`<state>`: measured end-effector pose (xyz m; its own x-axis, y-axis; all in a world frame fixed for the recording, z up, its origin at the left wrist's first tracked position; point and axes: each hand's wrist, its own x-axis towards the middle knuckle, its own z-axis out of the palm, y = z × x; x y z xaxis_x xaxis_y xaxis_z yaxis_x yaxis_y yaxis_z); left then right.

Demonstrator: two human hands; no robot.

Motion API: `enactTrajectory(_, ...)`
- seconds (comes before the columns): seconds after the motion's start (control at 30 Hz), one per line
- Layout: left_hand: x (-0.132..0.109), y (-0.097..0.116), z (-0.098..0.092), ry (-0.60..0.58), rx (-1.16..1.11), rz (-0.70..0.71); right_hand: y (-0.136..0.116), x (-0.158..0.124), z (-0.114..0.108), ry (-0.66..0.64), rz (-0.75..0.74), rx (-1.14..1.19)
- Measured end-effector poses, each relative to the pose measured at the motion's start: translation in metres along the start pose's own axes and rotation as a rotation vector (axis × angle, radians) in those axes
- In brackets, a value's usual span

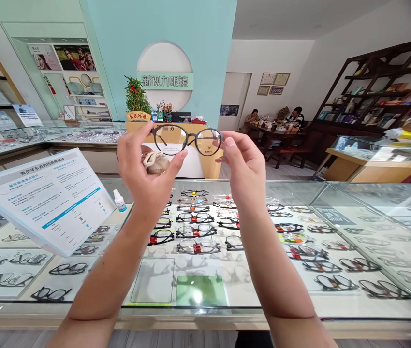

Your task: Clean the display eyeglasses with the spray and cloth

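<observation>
Raised above the glass counter is a pair of eyeglasses (192,135) with a dark round frame and a small printed mark on the right lens. My left hand (143,169) grips the frame at its left end and also has a crumpled beige cloth (155,162) tucked in the palm. With thumb and fingers pinched, my right hand (245,164) holds the right end of the frame. Both temples point away from me behind the lenses.
Below my arms is a glass display counter (154,311) with rows of eyeglasses inside. A tilted printed sign (53,198) and a small white dropper bottle (119,200) stand on its left. Two people sit at a dark table (274,129) at the back right.
</observation>
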<state>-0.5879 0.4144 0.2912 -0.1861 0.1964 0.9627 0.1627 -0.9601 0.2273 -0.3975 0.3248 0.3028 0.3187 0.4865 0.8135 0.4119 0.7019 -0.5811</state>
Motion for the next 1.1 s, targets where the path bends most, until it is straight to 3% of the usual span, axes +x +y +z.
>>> enactTrajectory(0.13,-0.002,0.001,0.001,-0.02,0.021,0.023,0.004,0.001,0.001,0.034,0.0,0.024)
enactTrajectory(0.47,-0.002,-0.019,0.009,-0.014,-0.049,0.02,-0.011,-0.006,0.007,0.16,-0.2,0.02)
enactTrajectory(0.67,-0.004,-0.024,0.012,-0.002,-0.045,0.062,-0.012,-0.004,0.006,0.152,-0.16,0.066)
enactTrajectory(0.97,-0.005,-0.015,0.015,0.001,-0.094,0.007,-0.021,-0.007,0.008,0.098,-0.019,0.106)
enactTrajectory(1.1,-0.005,-0.01,0.016,0.008,-0.154,-0.008,-0.019,-0.007,0.006,0.075,-0.066,0.026)
